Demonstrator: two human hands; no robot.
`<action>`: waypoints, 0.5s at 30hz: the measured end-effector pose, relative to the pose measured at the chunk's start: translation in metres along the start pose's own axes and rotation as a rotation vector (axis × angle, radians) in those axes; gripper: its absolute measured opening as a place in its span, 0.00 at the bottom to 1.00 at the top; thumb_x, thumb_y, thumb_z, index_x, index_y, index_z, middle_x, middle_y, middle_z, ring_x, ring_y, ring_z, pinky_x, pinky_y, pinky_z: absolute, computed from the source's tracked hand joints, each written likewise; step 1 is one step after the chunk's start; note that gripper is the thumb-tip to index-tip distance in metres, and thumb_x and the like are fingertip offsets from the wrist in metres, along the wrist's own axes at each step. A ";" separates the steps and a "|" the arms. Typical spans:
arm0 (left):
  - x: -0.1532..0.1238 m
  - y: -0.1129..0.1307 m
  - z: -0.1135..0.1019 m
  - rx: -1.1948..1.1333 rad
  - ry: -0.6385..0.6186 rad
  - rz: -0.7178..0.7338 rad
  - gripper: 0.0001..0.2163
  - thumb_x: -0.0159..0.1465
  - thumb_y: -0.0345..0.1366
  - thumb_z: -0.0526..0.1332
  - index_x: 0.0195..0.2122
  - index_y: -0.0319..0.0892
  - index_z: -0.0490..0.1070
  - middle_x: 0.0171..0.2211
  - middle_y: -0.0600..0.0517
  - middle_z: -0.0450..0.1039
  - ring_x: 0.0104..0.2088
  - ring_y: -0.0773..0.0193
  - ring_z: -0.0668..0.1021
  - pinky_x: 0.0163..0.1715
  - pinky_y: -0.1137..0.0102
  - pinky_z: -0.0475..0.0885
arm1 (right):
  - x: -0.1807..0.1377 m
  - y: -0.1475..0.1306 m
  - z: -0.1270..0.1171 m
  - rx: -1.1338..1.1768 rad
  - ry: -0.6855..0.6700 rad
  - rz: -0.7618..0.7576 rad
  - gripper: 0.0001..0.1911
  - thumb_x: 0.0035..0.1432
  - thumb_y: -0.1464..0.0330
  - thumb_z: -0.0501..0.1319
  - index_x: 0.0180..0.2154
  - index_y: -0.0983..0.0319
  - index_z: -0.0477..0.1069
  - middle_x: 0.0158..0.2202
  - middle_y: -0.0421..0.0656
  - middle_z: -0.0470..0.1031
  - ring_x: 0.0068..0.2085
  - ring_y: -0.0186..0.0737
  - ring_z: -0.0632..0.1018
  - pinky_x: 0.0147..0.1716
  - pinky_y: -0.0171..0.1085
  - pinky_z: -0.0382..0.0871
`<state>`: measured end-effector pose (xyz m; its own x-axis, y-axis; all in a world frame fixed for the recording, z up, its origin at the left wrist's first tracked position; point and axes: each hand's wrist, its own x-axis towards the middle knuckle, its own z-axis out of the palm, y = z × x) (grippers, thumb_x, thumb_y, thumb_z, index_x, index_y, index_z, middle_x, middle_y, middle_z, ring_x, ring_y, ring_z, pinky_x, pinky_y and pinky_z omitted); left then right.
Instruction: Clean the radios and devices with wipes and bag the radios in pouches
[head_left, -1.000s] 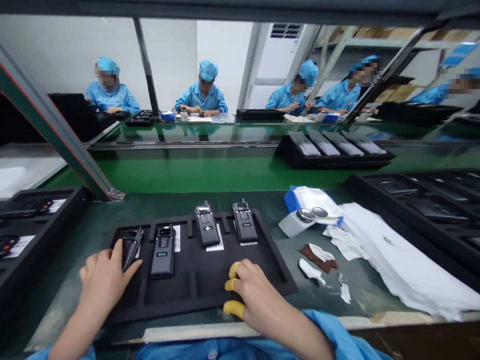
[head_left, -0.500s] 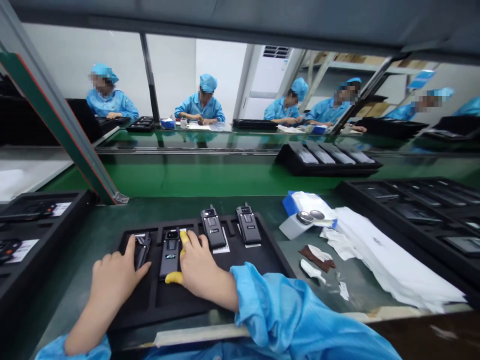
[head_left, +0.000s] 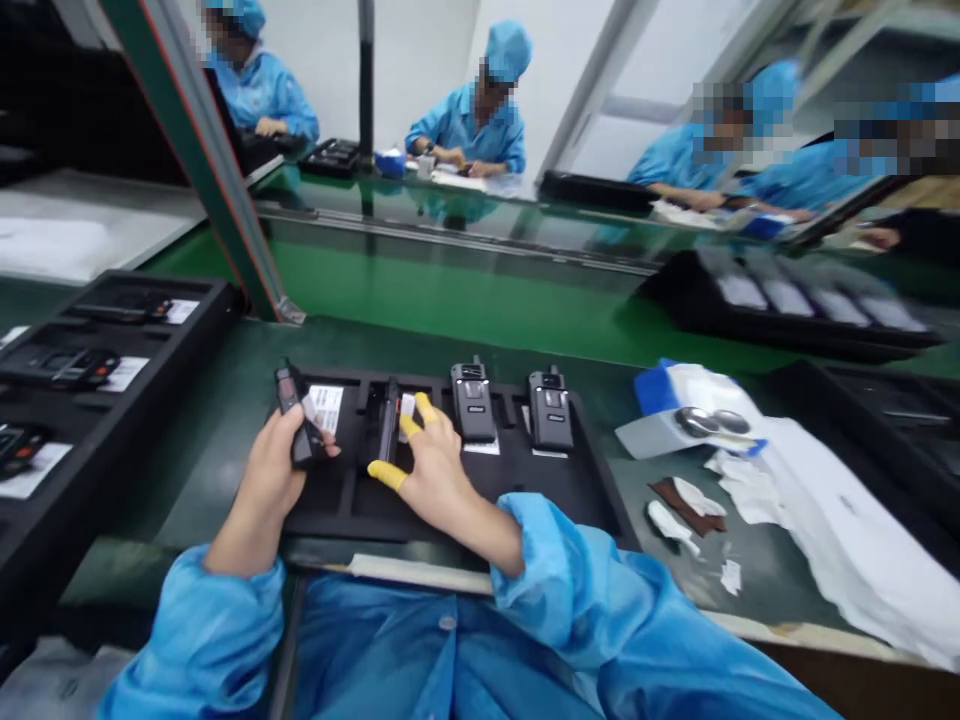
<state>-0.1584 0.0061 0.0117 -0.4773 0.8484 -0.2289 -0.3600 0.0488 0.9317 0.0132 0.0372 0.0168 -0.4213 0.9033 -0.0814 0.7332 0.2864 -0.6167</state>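
On bench (head_left: 187, 480), head view: black tray (head_left: 495, 500) nr person's edge, 4 handsets in or over it.
L hand (head_left: 274, 462): fingers (head_left: 288, 428) clamped on 1st handset (head_left: 301, 440), tilted up over tray's far-L slot; white label (head_left: 328, 408) just beside it.
R hand (head_left: 436, 462): fingers, w/ yellow cots (head_left: 388, 476) on thumb + others, closed on 2nd handset (head_left: 388, 425), turned on edge at next slot; can't tell if its base touches tray.
Slots to R: 3rd handset (head_left: 471, 405) & 4th handset (head_left: 551, 415) lie clip side up, white paper poking out under each.
L tray (head_left: 214, 312): more handsets (head_left: 64, 367), w/ white labels beside.
R of tray: white bottle (head_left: 646, 432), metal top, touching blue box (head_left: 654, 388) of white wipes; brown scrap (head_left: 703, 512) nr; long white sheet (head_left: 832, 510) farther R.
Far side: co-workers (head_left: 480, 125) in blue caps, seated; black rack (head_left: 679, 290) w/ pale packets, blurred.
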 end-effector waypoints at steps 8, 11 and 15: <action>0.002 0.003 -0.007 -0.087 -0.096 -0.046 0.19 0.40 0.35 0.72 0.34 0.38 0.72 0.27 0.55 0.73 0.26 0.70 0.73 0.26 0.76 0.70 | 0.023 -0.009 0.014 0.445 -0.004 0.065 0.32 0.45 0.59 0.68 0.52 0.61 0.65 0.44 0.46 0.74 0.42 0.42 0.76 0.47 0.45 0.70; -0.002 0.003 -0.003 -0.058 -0.185 -0.017 0.22 0.38 0.32 0.73 0.37 0.41 0.72 0.28 0.56 0.73 0.28 0.70 0.73 0.28 0.76 0.70 | 0.028 -0.008 0.009 0.449 -0.014 0.097 0.21 0.43 0.65 0.68 0.42 0.61 0.71 0.37 0.42 0.76 0.38 0.40 0.76 0.43 0.41 0.71; -0.011 0.001 0.007 -0.021 -0.243 0.015 0.27 0.39 0.32 0.73 0.43 0.44 0.71 0.35 0.55 0.73 0.35 0.66 0.74 0.35 0.73 0.70 | 0.016 0.000 -0.008 0.502 0.004 0.147 0.23 0.43 0.70 0.66 0.45 0.61 0.71 0.35 0.42 0.78 0.34 0.39 0.78 0.38 0.40 0.73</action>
<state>-0.1478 0.0003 0.0173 -0.2772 0.9508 -0.1381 -0.3722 0.0263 0.9278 0.0102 0.0543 0.0217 -0.3301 0.9240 -0.1930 0.4380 -0.0312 -0.8984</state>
